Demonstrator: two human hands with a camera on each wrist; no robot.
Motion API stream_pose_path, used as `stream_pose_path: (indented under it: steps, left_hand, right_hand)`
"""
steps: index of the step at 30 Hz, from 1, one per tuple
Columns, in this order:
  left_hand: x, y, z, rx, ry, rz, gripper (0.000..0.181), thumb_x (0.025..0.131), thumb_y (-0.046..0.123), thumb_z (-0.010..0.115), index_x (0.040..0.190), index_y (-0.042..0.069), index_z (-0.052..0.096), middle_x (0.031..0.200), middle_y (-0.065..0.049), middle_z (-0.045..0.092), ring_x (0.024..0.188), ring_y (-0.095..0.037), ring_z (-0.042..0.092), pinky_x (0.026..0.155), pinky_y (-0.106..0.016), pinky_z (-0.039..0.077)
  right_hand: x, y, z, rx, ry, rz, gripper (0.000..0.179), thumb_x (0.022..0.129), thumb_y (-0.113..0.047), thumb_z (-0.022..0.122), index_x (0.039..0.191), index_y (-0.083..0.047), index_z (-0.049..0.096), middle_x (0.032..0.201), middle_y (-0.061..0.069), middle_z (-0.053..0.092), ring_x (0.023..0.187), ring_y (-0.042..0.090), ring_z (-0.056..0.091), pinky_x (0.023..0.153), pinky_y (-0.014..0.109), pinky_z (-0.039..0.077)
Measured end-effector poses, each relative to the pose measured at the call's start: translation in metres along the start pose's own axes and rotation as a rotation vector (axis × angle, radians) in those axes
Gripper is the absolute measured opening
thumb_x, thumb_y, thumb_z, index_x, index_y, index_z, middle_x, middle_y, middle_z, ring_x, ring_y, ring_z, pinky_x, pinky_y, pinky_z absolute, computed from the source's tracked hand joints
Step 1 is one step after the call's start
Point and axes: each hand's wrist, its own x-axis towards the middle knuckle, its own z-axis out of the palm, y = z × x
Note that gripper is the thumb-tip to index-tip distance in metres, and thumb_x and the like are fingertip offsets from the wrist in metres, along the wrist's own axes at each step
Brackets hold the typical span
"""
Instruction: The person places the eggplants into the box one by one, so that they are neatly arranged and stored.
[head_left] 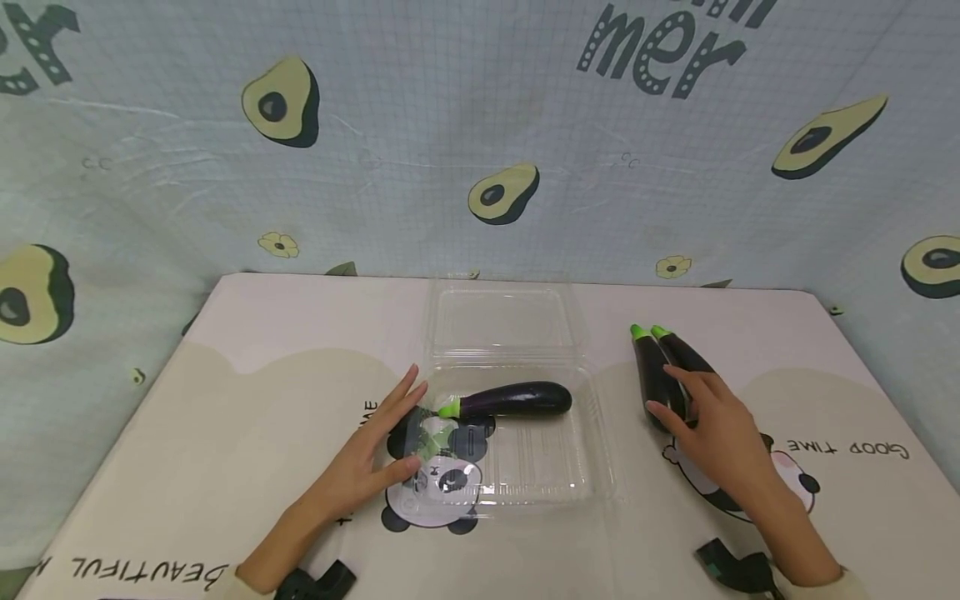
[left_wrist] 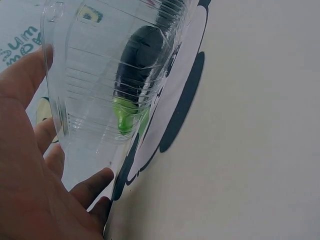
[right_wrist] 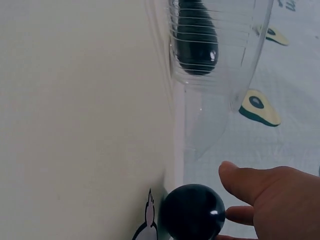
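A clear plastic clamshell box (head_left: 540, 462) lies with its lid folded back, and one dark purple eggplant (head_left: 517, 399) with a green stem end rests inside. My left hand (head_left: 367, 454) is at the box's left side, fingers spread and fingertips near its rim. To the right, two more eggplants lie side by side: a nearer-left one (head_left: 654, 371) and another (head_left: 688, 353) partly covered by my right hand (head_left: 723, 429). That hand reaches over the pair with thumb and fingers apart. In the right wrist view, the rounded end of an eggplant (right_wrist: 192, 212) shows beside the thumb.
The table (head_left: 225, 433) has a printed cover with pandas and lettering. An avocado-patterned cloth (head_left: 390, 183) hangs behind it. Black wrist devices (head_left: 738, 568) show near both forearms.
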Motion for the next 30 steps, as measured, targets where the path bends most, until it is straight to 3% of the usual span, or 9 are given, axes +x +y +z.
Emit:
stream_pose_path:
  steps: [7,14,17,23,30]
  left_hand:
    - [0.0,-0.0004,0.0004,0.012,0.007,0.012,0.073,0.088,0.033,0.065,0.15,0.012,0.032,0.16,-0.005,0.012,0.144,-0.027,0.013,0.103,-0.069,0.019]
    - [-0.0002,-0.0006,0.0009,0.014,0.009,0.001,0.073,0.087,0.033,0.065,0.15,0.014,0.032,0.16,-0.004,0.012,0.145,-0.026,0.013,0.104,-0.068,0.018]
    - [-0.0001,-0.0016,0.0016,0.02,0.014,0.004,0.073,0.087,0.034,0.064,0.15,0.015,0.032,0.16,-0.004,0.013,0.144,-0.026,0.013,0.103,-0.069,0.018]
    - [-0.0001,-0.0021,0.0015,0.019,0.014,0.004,0.074,0.087,0.033,0.065,0.15,0.016,0.032,0.16,-0.003,0.013,0.144,-0.027,0.013,0.103,-0.069,0.018]
    - [0.0009,0.0018,0.0005,0.023,0.022,0.021,0.074,0.086,0.032,0.066,0.15,0.017,0.033,0.159,-0.004,0.014,0.144,-0.028,0.014,0.102,-0.07,0.019]
  right_hand:
    - [-0.002,-0.0009,0.0013,-0.012,-0.061,0.089,0.059,0.087,-0.027,0.072,0.134,0.001,0.049,0.118,0.025,0.05,0.062,0.017,0.045,0.051,0.033,0.039]
    - [-0.0033,-0.004,0.003,-0.011,-0.07,0.103,0.063,0.087,-0.025,0.072,0.136,0.003,0.046,0.12,0.031,0.048,0.086,0.043,0.059,0.064,0.058,0.047]
    - [-0.0038,-0.0046,0.0043,0.016,-0.061,0.107,0.064,0.086,-0.023,0.073,0.137,0.002,0.046,0.118,0.032,0.049,0.084,0.042,0.058,0.063,0.056,0.047]
    - [-0.0032,-0.0049,0.0068,0.075,-0.067,0.129,0.067,0.085,-0.024,0.074,0.139,0.002,0.043,0.1,0.026,0.054,0.057,0.018,0.044,0.048,0.033,0.037]
    - [-0.0032,-0.0058,0.009,0.1,-0.08,0.167,0.07,0.086,-0.026,0.073,0.141,0.003,0.04,0.102,0.029,0.056,0.066,0.026,0.054,0.052,0.039,0.042]
